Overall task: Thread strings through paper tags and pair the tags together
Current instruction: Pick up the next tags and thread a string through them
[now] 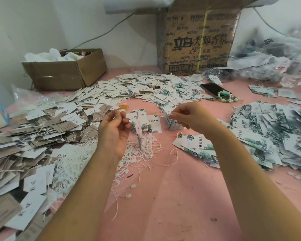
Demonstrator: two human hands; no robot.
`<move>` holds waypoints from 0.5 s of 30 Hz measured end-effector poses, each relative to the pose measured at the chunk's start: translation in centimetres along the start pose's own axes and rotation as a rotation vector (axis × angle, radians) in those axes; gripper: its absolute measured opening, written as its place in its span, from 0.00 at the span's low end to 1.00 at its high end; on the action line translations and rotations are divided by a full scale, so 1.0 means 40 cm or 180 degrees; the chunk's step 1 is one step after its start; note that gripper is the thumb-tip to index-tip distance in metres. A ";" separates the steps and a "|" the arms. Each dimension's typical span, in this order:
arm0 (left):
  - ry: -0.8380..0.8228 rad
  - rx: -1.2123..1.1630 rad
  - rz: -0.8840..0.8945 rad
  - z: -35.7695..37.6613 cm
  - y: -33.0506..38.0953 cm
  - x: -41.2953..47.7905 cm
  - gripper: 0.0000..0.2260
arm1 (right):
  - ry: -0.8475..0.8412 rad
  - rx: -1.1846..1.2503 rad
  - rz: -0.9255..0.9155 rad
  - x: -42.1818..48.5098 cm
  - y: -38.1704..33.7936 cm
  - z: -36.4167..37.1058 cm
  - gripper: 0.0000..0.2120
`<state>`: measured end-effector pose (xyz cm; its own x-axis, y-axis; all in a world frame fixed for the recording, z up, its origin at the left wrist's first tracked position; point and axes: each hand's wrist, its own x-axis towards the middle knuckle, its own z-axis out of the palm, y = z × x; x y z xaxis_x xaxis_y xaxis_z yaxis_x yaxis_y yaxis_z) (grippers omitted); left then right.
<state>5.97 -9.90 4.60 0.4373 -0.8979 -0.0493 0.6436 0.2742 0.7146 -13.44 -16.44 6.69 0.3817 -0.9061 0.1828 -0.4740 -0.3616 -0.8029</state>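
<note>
A person's two bare forearms reach in from the bottom of the frame over a pink tabletop (172,197). In the middle of the frame, a thin white string (163,116) runs taut between the hands. The left hand (114,131) has curled fingers, with thumb and forefinger pinched at one end of the string. The right hand (189,117) pinches the other end between its fingertips. A pair of white paper tags (139,127), seen edge-on, hangs upright just beside the left fingers; whether the string passes through them is too fine to tell.

Below the hands lies a tangle of loose white strings (142,152). Heaps of tags ring the work area: brown and white ones (33,136) at left, white ones (129,87) across the upper middle, and green leaf-printed ones (276,129) at right.

At upper left, a low open brown cardboard box (59,75) holds crumpled white plastic and a few small coloured items — too small to identify. At upper centre stands a tall printed cardboard carton (196,40), its contents out of sight. Clear plastic bags (276,58) are piled at upper right, with dark contents that are blurred.

A black phone (213,89) and a green bead bracelet (227,98) lie right of centre.
</note>
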 end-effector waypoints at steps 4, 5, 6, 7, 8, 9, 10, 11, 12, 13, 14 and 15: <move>0.0139 0.0325 0.0123 -0.005 0.003 -0.001 0.04 | 0.0001 0.0377 0.0176 0.000 0.006 -0.007 0.11; 0.0133 0.0429 0.0154 -0.005 0.004 -0.001 0.03 | 0.0033 0.0473 0.0180 0.001 0.005 -0.007 0.11; 0.0102 0.0549 0.0180 -0.006 0.005 -0.001 0.03 | 0.0086 0.0566 0.0162 0.001 0.003 -0.007 0.11; 0.0048 0.0694 0.0204 -0.006 0.006 -0.002 0.03 | 0.0157 0.0663 0.0119 0.001 -0.001 -0.005 0.10; -0.0024 0.0865 0.0233 -0.005 0.008 -0.003 0.04 | 0.0228 0.0760 0.0050 0.001 -0.007 -0.004 0.09; -0.0116 0.1055 0.0269 -0.003 0.008 -0.005 0.05 | 0.0285 0.0857 -0.0035 0.000 -0.015 -0.001 0.07; -0.0234 0.1244 0.0314 -0.001 0.009 -0.008 0.06 | 0.0315 0.0935 -0.0127 0.000 -0.024 0.002 0.08; -0.0365 0.1420 0.0368 0.002 0.009 -0.011 0.08 | 0.0306 0.0982 -0.0226 -0.002 -0.034 0.006 0.09; -0.0490 0.1579 0.0429 0.006 0.008 -0.015 0.09 | 0.0262 0.0983 -0.0330 -0.004 -0.045 0.010 0.09; -0.0600 0.1735 0.0500 0.010 0.007 -0.019 0.09 | 0.0195 0.0943 -0.0433 -0.006 -0.055 0.014 0.09; -0.0699 0.1895 0.0579 0.014 0.005 -0.023 0.10 | 0.0126 0.0869 -0.0532 -0.008 -0.065 0.019 0.09; -0.0793 0.2037 0.0656 0.018 0.003 -0.028 0.10 | 0.0067 0.0791 -0.0618 -0.010 -0.074 0.023 0.09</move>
<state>5.12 -9.11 5.25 0.3047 -0.9225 0.2371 0.0354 0.2597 0.9650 -11.46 -14.80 8.45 0.4282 -0.8307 0.3558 -0.1844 -0.4657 -0.8655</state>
